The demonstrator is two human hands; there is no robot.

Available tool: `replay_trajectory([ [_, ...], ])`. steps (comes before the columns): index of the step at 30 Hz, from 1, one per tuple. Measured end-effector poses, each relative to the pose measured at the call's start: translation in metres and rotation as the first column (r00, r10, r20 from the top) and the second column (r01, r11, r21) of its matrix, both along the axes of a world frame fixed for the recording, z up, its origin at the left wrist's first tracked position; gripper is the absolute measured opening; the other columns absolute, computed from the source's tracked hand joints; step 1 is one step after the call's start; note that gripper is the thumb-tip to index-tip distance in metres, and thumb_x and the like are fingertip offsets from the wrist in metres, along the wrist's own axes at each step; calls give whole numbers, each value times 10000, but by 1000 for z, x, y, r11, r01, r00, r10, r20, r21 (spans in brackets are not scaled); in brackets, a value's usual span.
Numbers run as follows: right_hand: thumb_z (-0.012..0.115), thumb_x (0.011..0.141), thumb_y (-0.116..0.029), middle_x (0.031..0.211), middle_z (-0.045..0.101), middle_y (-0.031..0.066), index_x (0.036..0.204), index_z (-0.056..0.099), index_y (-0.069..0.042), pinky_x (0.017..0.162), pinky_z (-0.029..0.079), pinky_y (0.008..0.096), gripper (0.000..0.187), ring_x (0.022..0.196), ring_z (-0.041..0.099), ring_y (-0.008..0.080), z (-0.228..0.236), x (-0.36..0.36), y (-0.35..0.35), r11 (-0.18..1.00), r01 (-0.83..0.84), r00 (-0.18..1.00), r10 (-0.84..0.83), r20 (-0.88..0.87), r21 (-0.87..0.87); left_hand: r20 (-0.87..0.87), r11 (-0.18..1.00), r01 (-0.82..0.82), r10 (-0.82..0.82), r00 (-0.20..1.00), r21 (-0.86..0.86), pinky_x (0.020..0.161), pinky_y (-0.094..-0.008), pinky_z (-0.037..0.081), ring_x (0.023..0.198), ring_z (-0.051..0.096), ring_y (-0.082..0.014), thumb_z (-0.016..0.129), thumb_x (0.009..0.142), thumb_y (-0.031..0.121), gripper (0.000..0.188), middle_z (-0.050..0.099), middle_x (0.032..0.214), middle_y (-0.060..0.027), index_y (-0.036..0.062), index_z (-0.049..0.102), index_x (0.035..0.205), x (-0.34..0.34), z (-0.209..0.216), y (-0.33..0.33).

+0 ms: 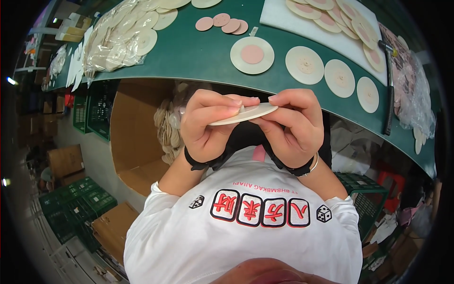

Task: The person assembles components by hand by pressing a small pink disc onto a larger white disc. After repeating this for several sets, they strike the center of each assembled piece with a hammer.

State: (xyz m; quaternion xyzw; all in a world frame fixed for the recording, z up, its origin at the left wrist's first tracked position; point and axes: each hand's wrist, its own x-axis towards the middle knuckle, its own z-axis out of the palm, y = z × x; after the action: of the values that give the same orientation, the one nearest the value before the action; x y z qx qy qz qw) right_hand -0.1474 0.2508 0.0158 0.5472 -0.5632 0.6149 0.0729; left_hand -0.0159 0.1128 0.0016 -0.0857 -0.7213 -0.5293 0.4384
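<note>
Both hands hold one cream-coloured disc point(253, 112) just in front of the table edge, tilted so that it shows nearly edge-on. My left hand point(206, 124) pinches its left side, with a small peg sticking up by the fingertips. On the right rim, my right hand point(299, 124) grips it between thumb and fingers. Behind the hands, a cream disc with a pink round centre point(252, 54) lies on the table. To its right rest three cream discs with small raised hubs, the nearest one of them point(305, 65) beside the pink-centred disc.
Small pink discs point(222, 20) lie on the green table point(189, 57). A plastic bag of cream discs point(125, 42) is at the left, a hammer point(390, 90) at the right. More pink-centred discs sit on a white foam sheet point(279, 16). Below the table stands an open cardboard box point(135, 137).
</note>
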Motion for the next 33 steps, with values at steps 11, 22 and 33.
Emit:
replay_trajectory([
  [11,812,705,107,1085,645,140,912,685,-11,652,514,274,271,827,629,214,6,4,3,1000,20,1000,-19,23,-6,-2,999,-34,34,999,-41,824,-400,634,1013,730,-420,625,962,-52,235,582,1118,-160,11,607,1188,1,0,4],
  [22,799,710,119,1090,657,154,891,694,3,667,523,267,238,840,646,190,3,4,6,999,4,995,-9,103,52,18,992,-65,67,998,-105,805,-385,638,1011,731,-421,647,946,-60,247,602,1116,-167,-14,618,1187,3,-2,4],
  [33,786,745,98,1122,664,161,922,696,19,747,536,287,214,876,665,206,6,5,7,998,-11,987,0,159,69,11,987,-67,69,998,-149,844,-400,634,1051,717,-423,662,936,-60,254,611,1136,-172,-35,625,1186,4,2,5],
])
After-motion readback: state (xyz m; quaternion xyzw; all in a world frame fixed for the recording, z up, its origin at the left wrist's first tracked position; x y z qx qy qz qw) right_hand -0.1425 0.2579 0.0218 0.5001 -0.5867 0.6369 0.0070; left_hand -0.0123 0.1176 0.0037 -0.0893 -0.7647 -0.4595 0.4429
